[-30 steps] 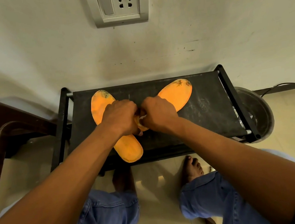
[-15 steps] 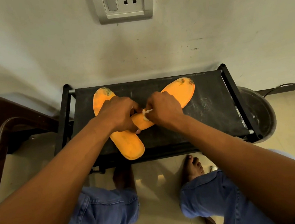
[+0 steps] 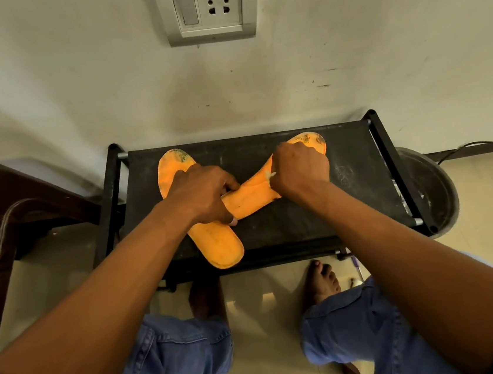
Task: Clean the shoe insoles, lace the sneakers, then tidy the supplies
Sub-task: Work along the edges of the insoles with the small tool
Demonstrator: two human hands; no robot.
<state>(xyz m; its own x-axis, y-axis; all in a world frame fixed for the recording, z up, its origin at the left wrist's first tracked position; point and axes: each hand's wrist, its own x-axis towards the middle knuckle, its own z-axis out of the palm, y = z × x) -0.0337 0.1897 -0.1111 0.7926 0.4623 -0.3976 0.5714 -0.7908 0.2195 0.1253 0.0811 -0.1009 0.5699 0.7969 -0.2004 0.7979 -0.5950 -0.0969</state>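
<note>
Two orange insoles lie crossed on a low black rack (image 3: pixel 319 218). The left insole (image 3: pixel 218 245) runs from the back left to the front edge, with a dirty toe end. The right insole (image 3: pixel 252 197) slants up to the back right, and its toe end is also stained. My left hand (image 3: pixel 203 196) holds down the near end of the right insole where the two overlap. My right hand (image 3: pixel 299 167) is curled over that insole's upper half and grips a small white wad, of which only a tip shows.
The rack stands against a white wall with a switch and socket plate (image 3: pixel 206 7). A dark round bin (image 3: pixel 433 190) sits at the rack's right, a brown chair (image 3: pixel 7 232) at the left. A black cable (image 3: pixel 486 147) trails on the floor. My knees and bare feet are below the rack.
My right hand has slid with the white wad from the middle of the right insole toward its toe end. My left hand has stayed on the overlap.
</note>
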